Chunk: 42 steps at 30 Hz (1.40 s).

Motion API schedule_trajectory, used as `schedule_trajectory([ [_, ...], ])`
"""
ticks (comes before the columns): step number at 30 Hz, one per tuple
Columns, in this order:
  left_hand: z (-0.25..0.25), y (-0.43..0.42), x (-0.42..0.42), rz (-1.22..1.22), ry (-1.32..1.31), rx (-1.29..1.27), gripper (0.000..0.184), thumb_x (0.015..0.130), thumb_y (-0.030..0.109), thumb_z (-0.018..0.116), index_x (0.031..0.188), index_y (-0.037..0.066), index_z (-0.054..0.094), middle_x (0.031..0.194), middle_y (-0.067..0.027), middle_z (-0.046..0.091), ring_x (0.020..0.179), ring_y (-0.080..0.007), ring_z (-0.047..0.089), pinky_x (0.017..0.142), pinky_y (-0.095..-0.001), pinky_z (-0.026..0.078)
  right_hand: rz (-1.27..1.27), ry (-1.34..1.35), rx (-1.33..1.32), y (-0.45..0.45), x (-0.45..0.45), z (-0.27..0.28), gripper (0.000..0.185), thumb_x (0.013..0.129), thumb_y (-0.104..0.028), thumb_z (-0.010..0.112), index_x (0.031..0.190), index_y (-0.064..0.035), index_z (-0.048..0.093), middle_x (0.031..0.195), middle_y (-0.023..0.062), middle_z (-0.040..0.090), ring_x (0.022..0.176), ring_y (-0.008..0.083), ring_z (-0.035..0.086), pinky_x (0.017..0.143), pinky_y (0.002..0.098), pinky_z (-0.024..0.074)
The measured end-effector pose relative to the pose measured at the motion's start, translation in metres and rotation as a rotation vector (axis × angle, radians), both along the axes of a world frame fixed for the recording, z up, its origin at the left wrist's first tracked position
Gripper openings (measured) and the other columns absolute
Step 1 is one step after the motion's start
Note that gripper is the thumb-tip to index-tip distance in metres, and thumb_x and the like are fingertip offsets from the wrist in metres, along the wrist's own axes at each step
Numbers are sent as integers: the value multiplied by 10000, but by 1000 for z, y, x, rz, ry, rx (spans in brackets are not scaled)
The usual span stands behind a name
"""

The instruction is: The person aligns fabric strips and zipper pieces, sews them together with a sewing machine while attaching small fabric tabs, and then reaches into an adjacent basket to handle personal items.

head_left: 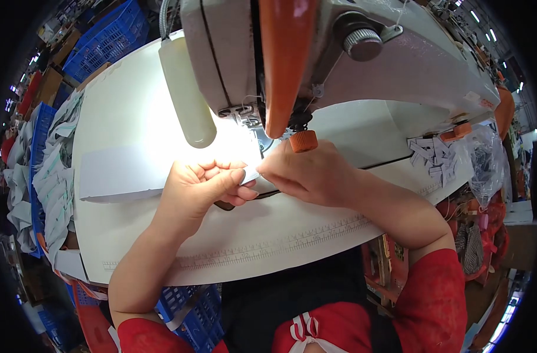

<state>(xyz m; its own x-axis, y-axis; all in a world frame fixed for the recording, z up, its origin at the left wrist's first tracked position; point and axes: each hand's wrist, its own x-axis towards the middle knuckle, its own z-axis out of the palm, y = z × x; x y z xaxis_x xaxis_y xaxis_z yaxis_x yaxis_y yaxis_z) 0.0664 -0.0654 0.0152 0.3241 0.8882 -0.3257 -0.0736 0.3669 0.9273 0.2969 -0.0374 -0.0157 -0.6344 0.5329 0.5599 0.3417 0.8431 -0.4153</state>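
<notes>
A sewing machine (398,76) stands over the white table (221,253), its lamp lighting the needle area. Just in front of the needle, my left hand (207,182) pinches a small white piece (252,173) between thumb and fingers. Close by on the right, my right hand (307,173) is closed with its fingertips at the edge of that piece; whether it grips the piece too is hidden. A larger white sheet (124,173) lies on the table to the left of my left hand.
Small labels (436,157) lie in a pile at the right, beside a clear plastic bag (486,165). Strips of pale fabric (55,170) hang over a blue basket at the left. Another blue basket (107,41) stands at the back left. A printed ruler runs along the front edge.
</notes>
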Motion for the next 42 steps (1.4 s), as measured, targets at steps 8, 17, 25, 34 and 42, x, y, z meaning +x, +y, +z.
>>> schedule_trajectory([
  [8, -8, 3, -2, 5, -146, -220, 318, 897, 113, 704, 1087, -126, 616, 844, -201, 707, 732, -223, 729, 657, -242, 601, -18, -93, 506, 1, -4, 5, 172, 781, -112, 686, 952, -103, 675, 956, -1, 625, 663, 149, 568, 527, 285, 429],
  [17, -19, 16, -6, 80, 869, 1370, 258, 789, 98, 744, 1030, 50, 665, 781, -57, 632, 670, -213, 596, 629, -333, 480, -96, -186, -200, 4, 16, 8, 230, 727, -55, 701, 955, -82, 688, 901, 43, 683, 672, 229, 598, 592, 354, 469],
  [25, -18, 31, -19, -206, 819, 1157, 123, 752, 157, 722, 831, 76, 673, 759, -97, 634, 676, -292, 584, 668, -393, 483, -111, -235, 116, 6, 16, 28, 267, 698, -33, 718, 959, -86, 693, 871, 45, 678, 635, 248, 587, 584, 367, 462],
  [34, -31, 30, -17, 10, 905, 1205, 77, 832, -4, 612, 792, 2, 547, 629, -108, 563, 457, -256, 472, 472, -370, 416, -144, -167, 327, 18, 19, 16, 166, 697, -53, 720, 814, -121, 624, 874, -22, 559, 658, 133, 528, 511, 284, 398],
  [42, -29, 28, -12, -16, 903, 1467, 132, 815, 15, 657, 946, 24, 656, 678, -60, 575, 504, -217, 500, 492, -339, 428, -157, -1, 245, 28, -1, -20, 189, 664, -21, 692, 695, -126, 537, 714, -1, 490, 551, 138, 416, 444, 311, 316],
])
